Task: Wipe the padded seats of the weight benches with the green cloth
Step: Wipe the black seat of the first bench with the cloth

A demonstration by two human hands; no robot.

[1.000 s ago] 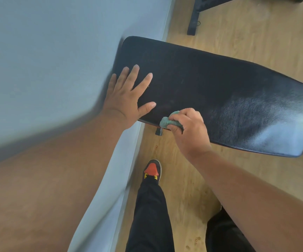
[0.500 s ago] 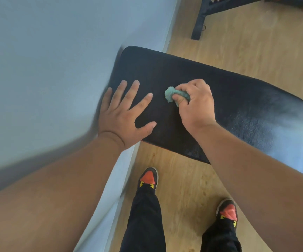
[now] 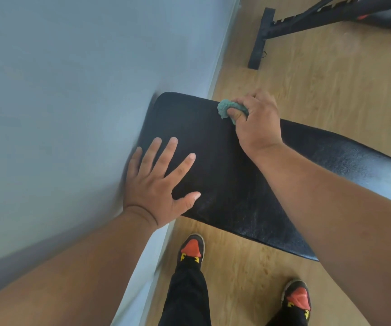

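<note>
A: Head view, starting at the right hand [image 3: 256, 121]: its fingers are curled tight around the green cloth [image 3: 229, 108], which is bunched into a wad with only a small tuft showing past the knuckles. The wad sits on the far edge of the padded seat [image 3: 225, 175], close to the end nearest the wall [image 3: 72, 90].

B: And the other one?

A: The left hand [image 3: 161, 184] lies flat on the pad with fingers straight and spread, holding nothing, near the wall-side end. It looks like a brace.

B: How does the person do this stroke well?

A: Judging from the pictures, the cloth is balled so small that each pass covers only a narrow strip. Opening it out under a flatter palm would take in more of the pad. The strokes should overlap and run right over the rounded edges, and the left hand has to shift at some point, since the patch under it cannot be wiped while it rests there.

B: What lies around the seat?

A: The long stretch of pad toward the right shows a pale sheen; whether that is damp or only glare cannot be told. Below it is the wood floor [image 3: 319, 95], with the person's shoes [image 3: 192, 249] on it. A second bench [image 3: 330, 17] stands at the top right, well apart, probably awaiting its own wipe.
</note>
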